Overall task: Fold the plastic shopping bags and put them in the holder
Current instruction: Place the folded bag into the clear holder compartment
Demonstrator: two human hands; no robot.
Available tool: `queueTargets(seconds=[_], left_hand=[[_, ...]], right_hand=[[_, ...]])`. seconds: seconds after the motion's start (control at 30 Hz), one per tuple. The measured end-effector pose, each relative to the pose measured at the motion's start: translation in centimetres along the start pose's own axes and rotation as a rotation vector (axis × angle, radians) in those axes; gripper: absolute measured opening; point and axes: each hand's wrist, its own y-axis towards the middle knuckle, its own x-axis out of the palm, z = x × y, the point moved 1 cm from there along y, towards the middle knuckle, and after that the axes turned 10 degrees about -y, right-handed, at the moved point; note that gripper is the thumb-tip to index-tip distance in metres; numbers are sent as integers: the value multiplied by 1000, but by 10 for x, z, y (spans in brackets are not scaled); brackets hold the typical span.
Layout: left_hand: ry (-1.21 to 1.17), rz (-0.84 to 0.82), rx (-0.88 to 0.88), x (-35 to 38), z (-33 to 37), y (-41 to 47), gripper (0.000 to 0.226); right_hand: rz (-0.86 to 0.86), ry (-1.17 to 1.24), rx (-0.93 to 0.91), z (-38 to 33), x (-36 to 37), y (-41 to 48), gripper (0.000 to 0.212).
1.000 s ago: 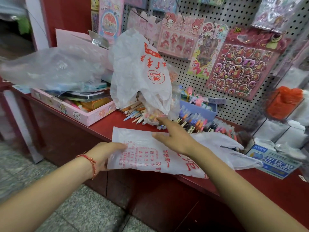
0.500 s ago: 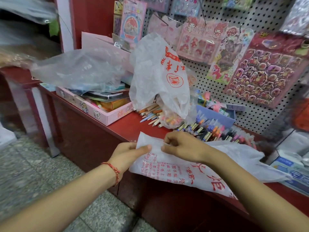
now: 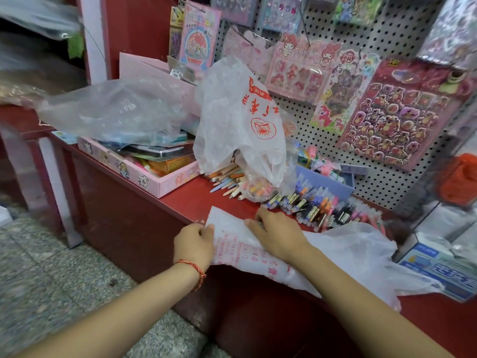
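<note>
A flat white plastic shopping bag with red print (image 3: 240,251) lies along the front edge of the red desk (image 3: 191,205), its far end trailing right. The left hand (image 3: 193,244) grips its left edge, fingers curled round the plastic. The right hand (image 3: 280,239) rests on top with fingers bent; I cannot tell whether they pinch a fold. Behind stand a crumpled white bag with red lettering (image 3: 232,120), loose coloured pencils (image 3: 227,177) and a row of pens (image 3: 317,205).

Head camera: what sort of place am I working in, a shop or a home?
Most likely a small stationery shop: packs of stickers hang on a pegboard, and loose pens and pencils lie heaped on the red counter behind the plastic bag.
</note>
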Motion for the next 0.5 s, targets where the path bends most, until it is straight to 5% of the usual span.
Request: queueTargets(seconds=[0.27,0.37,0.43,0.5], left_hand=[[345,86,198,-4,3,1,13],[566,100,624,7,17,3,30],[653,-82,920,23,21,1,29],[778,-391,880,40,20,-5,74]], right_hand=[[147,-292,324,75,13,-34,40],[267,-302,359,88,12,-35,23],[392,-244,331,68,5,-30,11],[408,-38,217,33,-2,-25,11]])
